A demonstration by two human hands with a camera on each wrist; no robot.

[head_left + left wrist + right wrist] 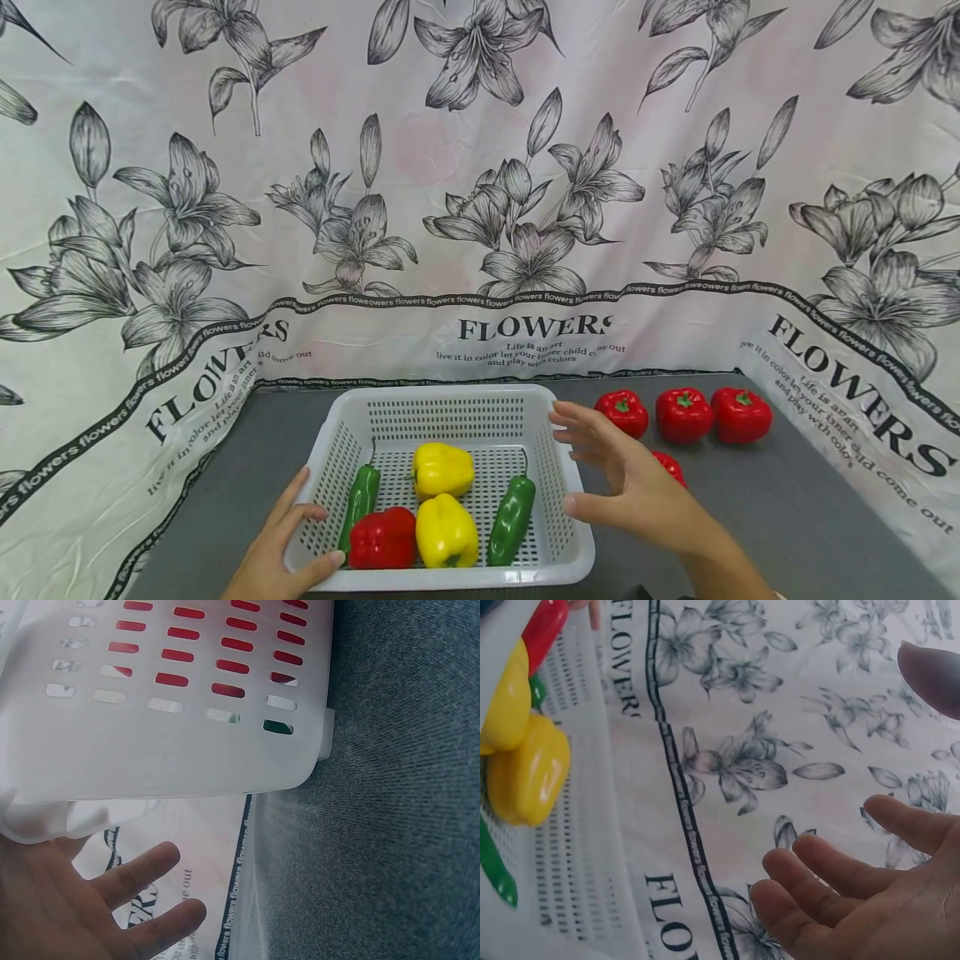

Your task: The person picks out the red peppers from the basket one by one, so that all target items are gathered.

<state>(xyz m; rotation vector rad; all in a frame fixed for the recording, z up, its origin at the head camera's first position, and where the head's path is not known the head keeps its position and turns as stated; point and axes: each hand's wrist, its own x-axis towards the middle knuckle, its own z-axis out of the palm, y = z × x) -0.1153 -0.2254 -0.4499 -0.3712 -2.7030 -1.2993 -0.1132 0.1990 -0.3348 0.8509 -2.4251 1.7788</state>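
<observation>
A white perforated plastic basket (pixel 480 577) sits on the grey table, holding a red bell pepper (pixel 382 538), two yellow bell peppers (pixel 442 471) and two long green peppers (pixel 512 521). My left hand (pixel 279 542) rests at the basket's front left corner, thumb over the front rim and a finger over the left rim. In the left wrist view, two of its fingers (pixel 139 874) stretch out straight beyond the basket wall. Off the basket's right side, my right hand (pixel 637 492) hovers with spread fingers and nothing in its grasp.
Three red bell peppers (pixel 684 415) stand in a row at the back right of the table (pixel 780 517). Another red pepper (pixel 670 467) is partly hidden behind my right hand. A flower-printed cloth (pixel 525 337) hangs behind and along both sides.
</observation>
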